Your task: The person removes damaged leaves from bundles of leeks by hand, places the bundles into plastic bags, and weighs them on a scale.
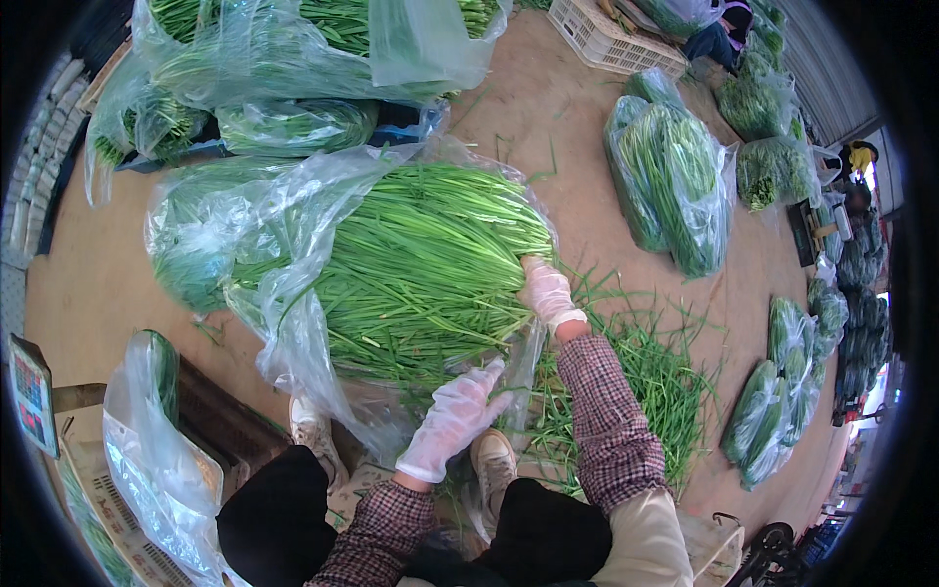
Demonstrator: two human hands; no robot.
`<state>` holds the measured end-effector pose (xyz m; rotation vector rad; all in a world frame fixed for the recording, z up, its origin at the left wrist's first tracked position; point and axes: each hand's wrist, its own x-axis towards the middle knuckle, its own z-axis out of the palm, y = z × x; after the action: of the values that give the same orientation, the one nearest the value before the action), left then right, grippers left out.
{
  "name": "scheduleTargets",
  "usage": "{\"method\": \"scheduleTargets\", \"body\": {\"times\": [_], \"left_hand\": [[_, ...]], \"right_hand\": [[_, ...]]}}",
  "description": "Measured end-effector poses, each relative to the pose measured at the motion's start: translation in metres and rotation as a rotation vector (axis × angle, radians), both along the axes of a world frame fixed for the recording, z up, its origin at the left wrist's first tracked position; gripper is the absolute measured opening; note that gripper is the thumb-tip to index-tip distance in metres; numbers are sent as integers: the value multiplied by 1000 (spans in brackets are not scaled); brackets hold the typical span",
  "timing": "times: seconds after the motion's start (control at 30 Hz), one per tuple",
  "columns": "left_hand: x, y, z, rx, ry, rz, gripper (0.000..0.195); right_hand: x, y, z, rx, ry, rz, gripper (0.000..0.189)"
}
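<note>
A large heap of green garlic chives (425, 257) lies before me on an opened clear plastic bag (293, 308), leaves to the left and pale stem ends to the right. My right hand (552, 292), in a thin translucent glove, grips stems at the right end of the heap; some of its fingers are hidden. Also gloved, my left hand (458, 420) is below the heap's lower edge, thumb and fingers apart and nothing held. Its fingertips are close to the bag's edge; whether they touch it cannot be told.
Loose chives (645, 381) litter the floor at right. Bagged greens stand beyond them (671, 176) and at far right (770, 403). More bagged chives (293, 66) fill the top left. A scale display (33, 396) and plastic crate (117, 506) are at lower left. Someone sits at the top right.
</note>
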<state>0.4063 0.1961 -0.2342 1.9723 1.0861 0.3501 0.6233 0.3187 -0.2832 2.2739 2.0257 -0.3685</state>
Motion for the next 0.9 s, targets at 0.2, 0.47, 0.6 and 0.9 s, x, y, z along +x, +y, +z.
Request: {"method": "scheduleTargets", "body": {"times": [0.2, 0.47, 0.6, 0.9], "left_hand": [[-4, 14, 28, -856, -985, 243, 70], [-7, 8, -26, -1458, -1856, 723, 49], [-15, -3, -43, -1358, -1653, 615, 40], [-4, 10, 103, -1102, -1579, -5, 71]], "right_hand": [[-30, -43, 114, 621, -84, 162, 24], [-90, -136, 136, 470, 138, 430, 35], [-58, -117, 105, 167, 192, 137, 82], [-10, -26, -86, 155, 313, -242, 39]]}}
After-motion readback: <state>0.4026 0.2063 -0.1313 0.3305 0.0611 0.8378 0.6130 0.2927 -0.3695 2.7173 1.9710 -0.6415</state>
